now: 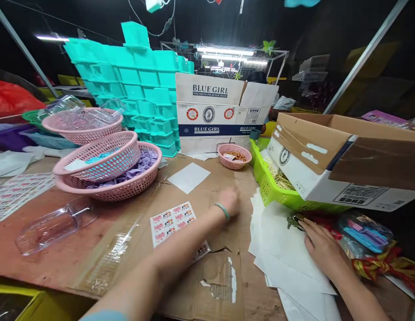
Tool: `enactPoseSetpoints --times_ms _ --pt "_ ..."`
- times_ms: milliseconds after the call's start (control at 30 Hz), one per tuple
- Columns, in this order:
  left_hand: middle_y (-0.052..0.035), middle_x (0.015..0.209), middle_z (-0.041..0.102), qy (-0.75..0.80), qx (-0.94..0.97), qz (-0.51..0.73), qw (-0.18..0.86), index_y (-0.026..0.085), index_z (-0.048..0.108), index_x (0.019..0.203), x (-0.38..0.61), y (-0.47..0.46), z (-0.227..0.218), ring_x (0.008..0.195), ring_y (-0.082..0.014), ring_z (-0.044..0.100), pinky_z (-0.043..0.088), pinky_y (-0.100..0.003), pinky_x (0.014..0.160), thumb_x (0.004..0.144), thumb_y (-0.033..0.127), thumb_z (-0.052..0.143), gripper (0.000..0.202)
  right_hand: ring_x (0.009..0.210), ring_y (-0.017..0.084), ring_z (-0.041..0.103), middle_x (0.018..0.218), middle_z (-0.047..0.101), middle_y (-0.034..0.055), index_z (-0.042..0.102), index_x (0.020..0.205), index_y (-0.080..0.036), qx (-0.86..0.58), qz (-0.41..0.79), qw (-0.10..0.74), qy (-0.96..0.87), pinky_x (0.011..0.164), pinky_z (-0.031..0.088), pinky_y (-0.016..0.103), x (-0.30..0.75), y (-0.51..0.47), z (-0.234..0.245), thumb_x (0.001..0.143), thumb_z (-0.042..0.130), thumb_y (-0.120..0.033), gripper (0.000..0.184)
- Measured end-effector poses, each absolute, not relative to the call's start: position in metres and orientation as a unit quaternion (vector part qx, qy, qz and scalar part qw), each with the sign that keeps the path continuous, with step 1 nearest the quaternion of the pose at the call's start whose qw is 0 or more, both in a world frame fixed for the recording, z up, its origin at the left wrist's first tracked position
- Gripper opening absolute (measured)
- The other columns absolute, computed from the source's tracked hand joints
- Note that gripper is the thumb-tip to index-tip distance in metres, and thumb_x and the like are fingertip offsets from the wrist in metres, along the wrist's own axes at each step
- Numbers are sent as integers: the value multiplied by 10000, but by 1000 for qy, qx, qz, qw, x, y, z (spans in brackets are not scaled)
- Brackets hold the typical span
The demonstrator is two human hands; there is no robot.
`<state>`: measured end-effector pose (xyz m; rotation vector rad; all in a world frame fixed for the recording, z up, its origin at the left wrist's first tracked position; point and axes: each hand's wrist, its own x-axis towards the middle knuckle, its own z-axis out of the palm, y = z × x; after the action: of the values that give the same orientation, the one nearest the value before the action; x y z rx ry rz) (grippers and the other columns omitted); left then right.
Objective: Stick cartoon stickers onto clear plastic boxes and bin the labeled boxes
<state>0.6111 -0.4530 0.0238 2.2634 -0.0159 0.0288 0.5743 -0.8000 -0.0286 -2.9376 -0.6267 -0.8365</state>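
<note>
My left hand [229,203], with a green band at the wrist, stretches over the cardboard-covered table. Its fingers are smeared by motion, and whatever it may hold cannot be made out. Beyond it stands a small pink basket [234,157] of small brown-orange pieces. Under my left forearm lies a sticker sheet [174,219] with pink and black-and-white animal prints, partly hidden. On the right, my right hand [319,243] rests over a stack of white paper sheets [277,249]. Its fingertips are closed on a small dark green shiny thing [294,221] of unclear kind.
Pink baskets [127,191] with purple pieces stand left, near a clear plastic container [55,227]. Stacked turquoise boxes [133,80] and a white carton [207,109] rise behind. An open carton [314,156] tilts on a lime-green basket [269,189]. A white sheet [190,177] lies mid-table.
</note>
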Motion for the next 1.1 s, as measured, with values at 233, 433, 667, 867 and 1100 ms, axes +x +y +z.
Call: enactPoseSetpoints --times_ms 233,433,667,867,1100 --pt "-171 1325 534 200 891 2 407 102 613 1140 653 -303 30 1309 -333 413 259 -591 1096 818 249 675 359 1018 328 660 1092 708 81 688 1096 -336 -924 -234 184 -239 905 534 506 552 -717 9 844 478 -298 330" --pt "-104 1115 651 201 800 39 564 128 634 979 626 -307 37 1118 -250 579 456 -403 957 819 234 619 192 1134 308 597 1181 669 87 662 1130 -272 -867 -59 468 -160 1027 442 525 535 -597 8 805 586 -451 379" --pt "-39 728 679 205 610 -8 766 128 566 927 540 -299 49 700 -186 661 529 -275 668 641 124 533 288 1031 245 653 1133 665 104 457 1303 -250 -705 152 685 -105 822 548 409 553 -509 8 826 553 -604 601" --pt "-15 688 687 274 534 -5 800 157 515 910 473 -243 24 611 -183 651 525 -276 596 594 66 542 331 889 255 621 859 659 76 599 1093 -156 -825 8 530 -193 842 481 440 643 -401 9 864 513 -308 288" --pt "-68 929 725 329 411 6 850 168 534 1113 449 -201 5 829 -255 699 544 -331 701 547 44 583 581 1166 274 530 1343 521 151 560 1252 -155 -834 -5 483 -266 988 417 461 734 -201 6 779 658 -113 485"
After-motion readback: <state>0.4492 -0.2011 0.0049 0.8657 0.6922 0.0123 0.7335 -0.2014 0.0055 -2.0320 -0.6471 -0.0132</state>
